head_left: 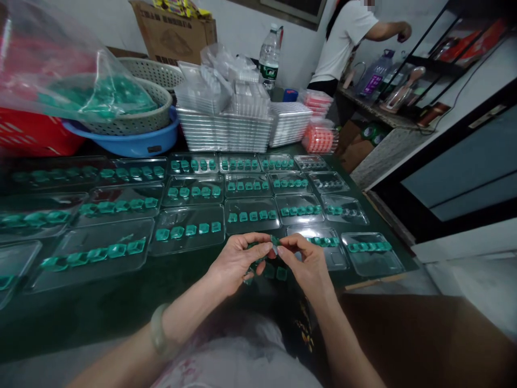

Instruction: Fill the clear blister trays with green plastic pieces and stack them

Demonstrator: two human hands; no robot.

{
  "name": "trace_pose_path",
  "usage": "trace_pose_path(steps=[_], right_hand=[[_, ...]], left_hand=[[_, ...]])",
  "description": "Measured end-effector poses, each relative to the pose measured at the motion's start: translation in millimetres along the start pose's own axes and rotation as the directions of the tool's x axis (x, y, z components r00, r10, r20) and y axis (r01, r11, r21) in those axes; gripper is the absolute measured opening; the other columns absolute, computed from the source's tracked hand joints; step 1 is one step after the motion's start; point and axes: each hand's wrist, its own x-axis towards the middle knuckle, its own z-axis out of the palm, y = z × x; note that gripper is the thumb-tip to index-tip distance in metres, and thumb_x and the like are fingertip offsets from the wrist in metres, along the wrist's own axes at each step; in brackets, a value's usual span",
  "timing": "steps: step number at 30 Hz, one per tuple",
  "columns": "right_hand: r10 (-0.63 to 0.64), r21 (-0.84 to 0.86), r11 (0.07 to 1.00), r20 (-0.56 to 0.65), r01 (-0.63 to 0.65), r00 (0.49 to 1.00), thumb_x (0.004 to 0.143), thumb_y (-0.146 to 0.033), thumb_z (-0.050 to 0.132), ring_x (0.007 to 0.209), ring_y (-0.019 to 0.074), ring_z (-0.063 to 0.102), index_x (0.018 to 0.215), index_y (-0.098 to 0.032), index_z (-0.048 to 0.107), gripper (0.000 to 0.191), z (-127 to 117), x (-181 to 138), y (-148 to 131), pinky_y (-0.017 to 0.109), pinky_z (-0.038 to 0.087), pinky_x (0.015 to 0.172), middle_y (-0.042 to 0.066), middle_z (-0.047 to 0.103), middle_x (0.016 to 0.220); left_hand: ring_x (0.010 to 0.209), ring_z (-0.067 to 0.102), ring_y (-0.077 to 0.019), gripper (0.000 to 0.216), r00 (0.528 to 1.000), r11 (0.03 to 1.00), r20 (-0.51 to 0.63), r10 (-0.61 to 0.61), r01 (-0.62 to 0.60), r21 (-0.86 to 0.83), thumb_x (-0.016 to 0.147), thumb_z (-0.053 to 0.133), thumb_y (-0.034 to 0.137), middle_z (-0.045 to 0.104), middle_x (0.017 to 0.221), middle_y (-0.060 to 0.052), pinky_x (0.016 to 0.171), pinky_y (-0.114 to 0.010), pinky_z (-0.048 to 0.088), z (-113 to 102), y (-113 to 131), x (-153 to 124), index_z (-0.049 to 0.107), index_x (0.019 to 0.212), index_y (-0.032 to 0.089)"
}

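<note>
Green piece (274, 240) between hands (236, 258) (309, 264), fingertips (266, 247) close

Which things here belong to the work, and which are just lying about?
In the work, apparently:
- left hand and right hand
- green piece between them
- clear trays with green pieces

Probably just lying about:
- water bottle
- cardboard box
- purple-labelled jug

And it's thin plastic trays (189, 215), clear and glossy, catching the light! Translucent green pieces (117, 250) with a glassy shine, a smooth counter (113, 318), low sheen; matt cardboard carton (173, 37), smooth plastic basin (125, 144), crinkled glossy plastic bag (36, 59), smooth bangle (159, 328).
</note>
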Motion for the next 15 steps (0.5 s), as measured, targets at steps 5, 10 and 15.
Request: trace_pose_path(steps=[5, 10, 15], right_hand=[[-0.021, -0.01, 1.0, 0.063, 0.022, 0.998, 0.078, -0.022, 0.055, 0.067, 0.0125, 0.054, 0.075, -0.019, 0.064, 0.01, 5.6, -0.7, -1.8, 0.025, 0.042, 0.062, 0.001, 0.061, 0.073], [-0.068, -0.122, 0.99, 0.0, 0.067, 0.998, 0.076, -0.019, 0.057, 0.066, 0.0121, 0.052, 0.075, -0.018, 0.063, 0.006, 7.0, -1.7, -0.2, 0.024, 0.041, 0.06, 0.001, 0.058, 0.072], [-0.016, -0.065, 0.998, 0.102, 0.023, 0.995, 0.075, -0.02, 0.056, 0.062, 0.0107, 0.051, 0.072, -0.018, 0.064, 0.008, 4.0, 1.0, 1.3, 0.022, 0.039, 0.056, 0.0, 0.058, 0.069]], left_hand=[[0.038, 0.039, -0.0055, 0.031, 0.995, 0.99, -0.089, 0.052, -0.04, 0.132, 0.071, 0.064, 0.034, 0.051, 0.044, 0.004, 0.037, -0.017, 0.019, 2.4, -1.5, 1.5, 0.06, 0.095, 0.016], [0.038, 0.038, -0.0053, 0.028, 0.971, 0.911, -0.109, 0.212, -0.156, 0.383, 0.071, 0.061, 0.03, 0.048, 0.042, 0.005, 0.037, -0.017, 0.027, 2.9, 3.2, -2.7, 0.063, 0.093, 0.012], [0.045, 0.046, -0.0078, 0.026, 0.944, 0.773, -0.058, 0.325, -0.23, 0.591, 0.071, 0.057, 0.024, 0.057, 0.054, 0.001, 0.042, -0.019, 0.035, 3.1, 7.1, -7.8, 0.067, 0.091, 0.01]])
